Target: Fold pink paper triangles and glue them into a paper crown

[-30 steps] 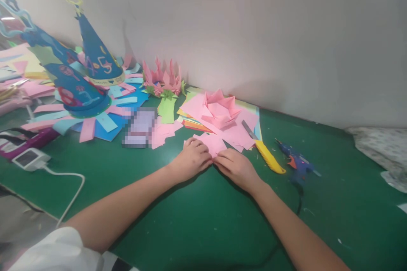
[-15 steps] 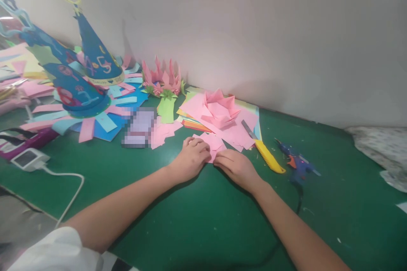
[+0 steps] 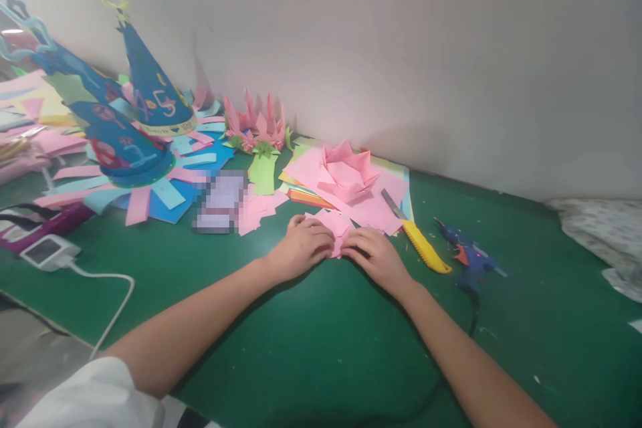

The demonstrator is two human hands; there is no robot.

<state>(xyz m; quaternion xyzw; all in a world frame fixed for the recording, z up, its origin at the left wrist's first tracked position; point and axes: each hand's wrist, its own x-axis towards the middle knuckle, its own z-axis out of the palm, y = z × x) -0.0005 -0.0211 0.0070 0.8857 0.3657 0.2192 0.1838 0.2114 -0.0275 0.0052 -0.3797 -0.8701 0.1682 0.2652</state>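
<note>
A small piece of pink paper [image 3: 335, 222] lies on the green table between my hands. My left hand [image 3: 302, 249] has its curled fingers on the paper's left side. From the right, my right hand [image 3: 377, 258] pinches the paper's near right edge, its fingertips close to those of my left hand. Both hands partly cover the sheet, so its folds are hard to make out. Just behind it, a pink folded paper flower [image 3: 346, 177] rests on a stack of coloured sheets [image 3: 305, 196].
Right of my hands lie a yellow utility knife [image 3: 425, 247], blade out, and a blue glue gun [image 3: 471, 261] with a cord. Blue cone hats [image 3: 128, 147], a pink paper crown [image 3: 255, 124], a blurred-out phone [image 3: 221, 200] and a white charger [image 3: 50, 252] are to the left.
My right hand's fingers have lifted and bent slightly over the pink paper's right side. My left fingers have shifted a little to the right. The other things have stayed put.
</note>
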